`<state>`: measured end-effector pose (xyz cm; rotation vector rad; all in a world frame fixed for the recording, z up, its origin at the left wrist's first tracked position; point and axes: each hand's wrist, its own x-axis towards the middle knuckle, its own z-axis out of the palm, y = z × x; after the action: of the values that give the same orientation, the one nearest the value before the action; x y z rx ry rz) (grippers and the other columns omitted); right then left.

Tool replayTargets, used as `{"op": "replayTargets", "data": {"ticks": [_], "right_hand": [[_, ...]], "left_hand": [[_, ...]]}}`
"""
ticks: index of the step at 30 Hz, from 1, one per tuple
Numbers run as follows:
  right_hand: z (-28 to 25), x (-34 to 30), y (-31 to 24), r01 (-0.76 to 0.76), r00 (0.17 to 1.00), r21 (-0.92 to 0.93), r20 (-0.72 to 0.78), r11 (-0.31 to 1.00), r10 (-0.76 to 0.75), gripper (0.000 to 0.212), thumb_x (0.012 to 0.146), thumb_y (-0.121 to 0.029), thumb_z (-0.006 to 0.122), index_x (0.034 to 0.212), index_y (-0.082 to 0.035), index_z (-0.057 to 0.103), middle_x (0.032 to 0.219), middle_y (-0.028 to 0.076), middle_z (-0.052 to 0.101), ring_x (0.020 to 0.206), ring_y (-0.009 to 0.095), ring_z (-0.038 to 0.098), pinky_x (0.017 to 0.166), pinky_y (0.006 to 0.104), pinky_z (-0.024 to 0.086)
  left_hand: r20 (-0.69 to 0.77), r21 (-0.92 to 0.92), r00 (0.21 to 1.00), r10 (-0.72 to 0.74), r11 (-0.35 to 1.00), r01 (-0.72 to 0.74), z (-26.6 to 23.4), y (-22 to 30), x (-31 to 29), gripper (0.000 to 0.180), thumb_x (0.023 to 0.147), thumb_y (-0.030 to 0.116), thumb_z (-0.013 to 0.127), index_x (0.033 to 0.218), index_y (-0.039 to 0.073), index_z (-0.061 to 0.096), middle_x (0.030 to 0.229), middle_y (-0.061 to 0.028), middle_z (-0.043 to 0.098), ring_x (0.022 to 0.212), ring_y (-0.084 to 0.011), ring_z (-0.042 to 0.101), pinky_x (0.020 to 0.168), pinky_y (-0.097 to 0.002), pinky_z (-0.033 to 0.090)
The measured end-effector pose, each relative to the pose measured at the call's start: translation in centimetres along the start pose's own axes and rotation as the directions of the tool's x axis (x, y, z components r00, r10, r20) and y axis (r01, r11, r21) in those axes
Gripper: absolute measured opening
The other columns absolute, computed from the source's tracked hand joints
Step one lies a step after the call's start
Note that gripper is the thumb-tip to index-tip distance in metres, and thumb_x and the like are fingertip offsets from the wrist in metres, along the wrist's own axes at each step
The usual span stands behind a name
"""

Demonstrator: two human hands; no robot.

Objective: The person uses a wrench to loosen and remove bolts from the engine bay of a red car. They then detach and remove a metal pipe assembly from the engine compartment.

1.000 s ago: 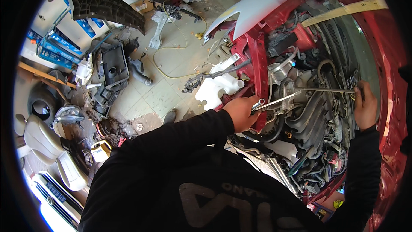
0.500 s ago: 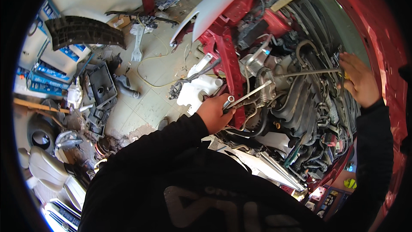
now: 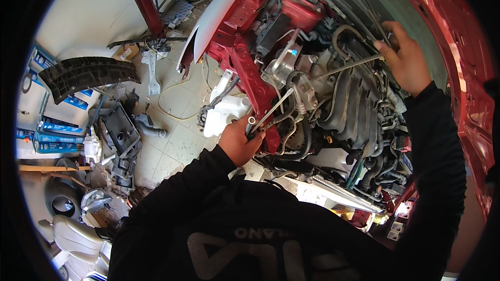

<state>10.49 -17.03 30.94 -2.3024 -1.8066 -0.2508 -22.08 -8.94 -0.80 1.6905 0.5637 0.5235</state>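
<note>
My left hand (image 3: 239,141) is closed around bright metal tools beside the red front rail of a car's engine bay. A hollow socket end (image 3: 251,120) sticks up from its fist, and a long slim metal rod (image 3: 276,106) points toward the engine. Whether these are one tool or two is hidden by the fingers. A long metal bar (image 3: 349,66) runs from the engine's side across to my right hand (image 3: 409,62). That hand is raised with thumb and fingers apart, its palm side against the bar's end. The ribbed black intake manifold (image 3: 351,106) lies below the bar.
The raised red bonnet (image 3: 442,31) slopes along the right. A white plastic reservoir (image 3: 224,114) lies left of the red rail (image 3: 255,80). Removed black parts (image 3: 120,130), a bumper piece (image 3: 91,75) and a beige seat (image 3: 75,237) occupy the left side.
The view has shifted and turned, so the engine sits further left. My right hand's fingers, earlier stretched over the bar's end, are now bent and lifted. My left hand keeps its grip.
</note>
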Motion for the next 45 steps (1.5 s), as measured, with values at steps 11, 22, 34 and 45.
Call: {"op": "replayTargets", "data": {"ticks": [11,22,34,45], "right_hand": [[-5.2,-0.9,2.2,0.628,0.778,-0.350,0.257,0.695,-0.574,0.043,0.093,-0.005,0.071,0.136,-0.002,0.067,0.143,0.020,0.065,0.131,0.045,0.062,0.108,0.0459,0.053],[-2.6,4.2,2.8,0.905,0.425,-0.271,0.560,0.327,-0.711,0.037,0.082,-0.033,0.087,0.080,-0.002,0.066,0.098,0.014,0.065,0.117,0.035,0.063,0.124,0.0574,0.041],[-0.5,2.2,4.2,-0.154,0.907,0.127,0.411,0.980,0.089,0.054,0.110,-0.053,0.064,0.095,-0.001,0.066,0.074,0.002,0.051,0.070,0.011,0.049,0.065,0.0352,0.042],[0.7,0.9,3.0,-0.478,0.874,0.370,0.107,0.797,0.475,0.039,0.110,-0.043,0.067,0.109,-0.004,0.061,0.069,-0.002,0.047,0.051,0.007,0.040,0.043,0.0279,0.031]], "left_hand": [[0.006,-0.023,1.000,-0.023,0.999,0.023,0.2,0.0,0.1,0.017,0.097,0.005,0.076,0.111,0.001,0.067,0.087,-0.0071,0.072,0.076,-0.0133,0.066,0.073,-0.0319,0.054],[-0.025,-0.002,1.000,0.015,1.000,-0.015,0.4,0.0,0.0,0.019,0.096,0.010,0.077,0.111,0.001,0.069,0.086,-0.0138,0.075,0.075,-0.0258,0.074,0.072,-0.0373,0.057],[0.108,0.027,0.993,-0.048,0.999,0.045,-0.8,1.3,0.8,0.021,0.096,0.014,0.077,0.109,0.000,0.069,0.087,-0.0189,0.074,0.079,-0.0361,0.074,0.073,-0.0435,0.057],[0.158,-0.488,0.983,0.089,0.873,-0.001,4.5,13.2,17.2,0.025,0.102,0.026,0.075,0.117,0.005,0.073,0.077,0.0023,0.063,0.062,-0.0110,0.059,0.056,-0.0327,0.050]]}}
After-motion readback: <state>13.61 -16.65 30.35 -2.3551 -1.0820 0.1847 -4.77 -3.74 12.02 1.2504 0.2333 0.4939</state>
